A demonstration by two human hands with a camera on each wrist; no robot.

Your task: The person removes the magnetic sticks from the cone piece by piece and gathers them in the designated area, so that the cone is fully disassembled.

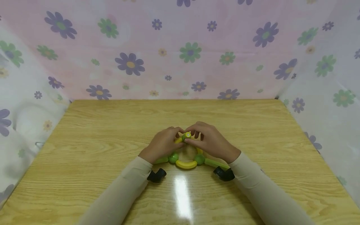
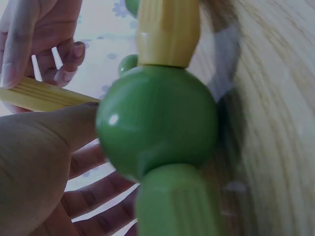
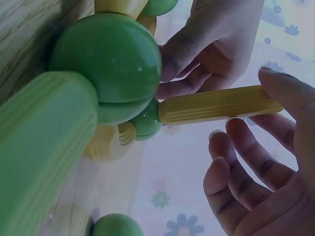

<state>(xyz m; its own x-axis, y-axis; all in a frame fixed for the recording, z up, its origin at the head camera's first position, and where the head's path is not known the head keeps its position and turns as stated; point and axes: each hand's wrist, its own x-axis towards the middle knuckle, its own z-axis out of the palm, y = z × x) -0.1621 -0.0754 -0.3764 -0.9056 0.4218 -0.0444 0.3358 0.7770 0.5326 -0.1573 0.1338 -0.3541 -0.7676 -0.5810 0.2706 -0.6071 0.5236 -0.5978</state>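
Observation:
Toy balls and sticks form a ring on the table: a left green ball, a right green ball and a curved yellow stick between them. A light green stick points outward from the right ball. At the ring's far side, my right hand pinches the free end of a straight yellow stick. Its other end meets a smaller-looking green ball. My left hand grips the ring beside that ball, around a yellow piece; its fingertips are partly hidden.
The wood-grain table extends around the toy. Behind it hangs a flowered cloth, with more cloth at both sides. A left black device and a right black device sit at the wrists.

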